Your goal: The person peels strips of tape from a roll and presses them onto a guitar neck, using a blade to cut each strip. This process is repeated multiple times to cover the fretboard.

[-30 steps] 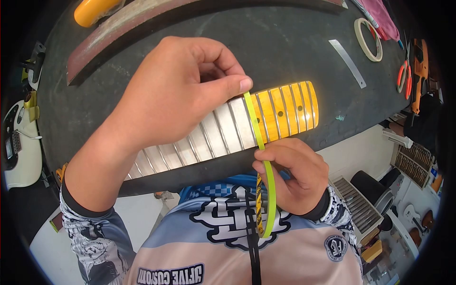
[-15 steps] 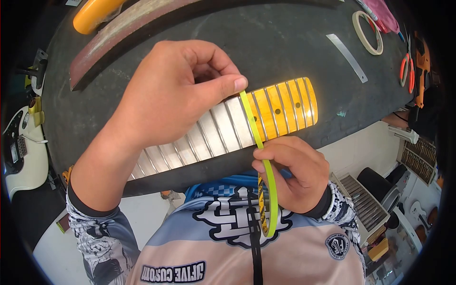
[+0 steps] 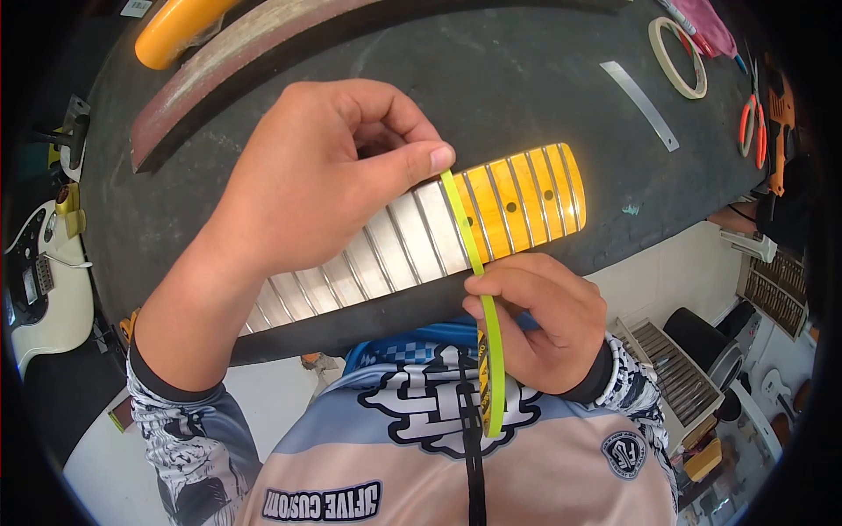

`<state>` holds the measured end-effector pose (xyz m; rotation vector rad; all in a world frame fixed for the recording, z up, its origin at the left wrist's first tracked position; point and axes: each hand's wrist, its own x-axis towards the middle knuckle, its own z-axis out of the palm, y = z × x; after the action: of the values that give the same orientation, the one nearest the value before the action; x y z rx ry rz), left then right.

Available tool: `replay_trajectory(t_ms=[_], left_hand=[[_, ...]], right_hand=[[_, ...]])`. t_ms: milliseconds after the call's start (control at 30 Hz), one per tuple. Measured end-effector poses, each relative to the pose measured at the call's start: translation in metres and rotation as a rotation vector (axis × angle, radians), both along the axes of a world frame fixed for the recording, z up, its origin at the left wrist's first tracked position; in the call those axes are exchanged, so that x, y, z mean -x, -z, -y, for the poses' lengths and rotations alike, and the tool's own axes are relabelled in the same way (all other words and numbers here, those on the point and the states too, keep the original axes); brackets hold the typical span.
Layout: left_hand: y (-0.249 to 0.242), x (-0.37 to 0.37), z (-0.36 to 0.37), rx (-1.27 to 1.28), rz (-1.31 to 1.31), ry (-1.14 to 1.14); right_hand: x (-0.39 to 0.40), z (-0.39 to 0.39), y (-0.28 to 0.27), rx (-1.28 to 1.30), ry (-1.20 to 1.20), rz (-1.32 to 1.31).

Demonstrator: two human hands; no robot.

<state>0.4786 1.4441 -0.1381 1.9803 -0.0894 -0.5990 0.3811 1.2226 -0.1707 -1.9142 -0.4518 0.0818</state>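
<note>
L hand (image 3: 324, 184) pins green tape (image 3: 463, 223) across guitar neck (image 3: 421, 232); R hand (image 3: 539, 320) grips roll (image 3: 493, 368), prob. taut.

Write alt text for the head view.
The left hand pins a green tape strip across a guitar neck on a dark bench, while the right hand holds the roll below the edge. Most frets left of the strip are already masked.

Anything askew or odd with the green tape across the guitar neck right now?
Nothing stands out. The green tape runs straight across the guitar neck, beside a fret. The left hand pins its far end; the right hand holds the roll below the near edge. Earlier gaps are already taped evenly.
</note>
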Motion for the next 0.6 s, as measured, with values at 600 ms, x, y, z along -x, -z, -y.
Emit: replay_trajectory(t_ms=[600], left_hand=[[-0.0034,-0.0005,0.0012,-0.159,0.065,0.038]], right_hand=[[0.0016,0.0012,0.0,-0.038,0.013,-0.077]])
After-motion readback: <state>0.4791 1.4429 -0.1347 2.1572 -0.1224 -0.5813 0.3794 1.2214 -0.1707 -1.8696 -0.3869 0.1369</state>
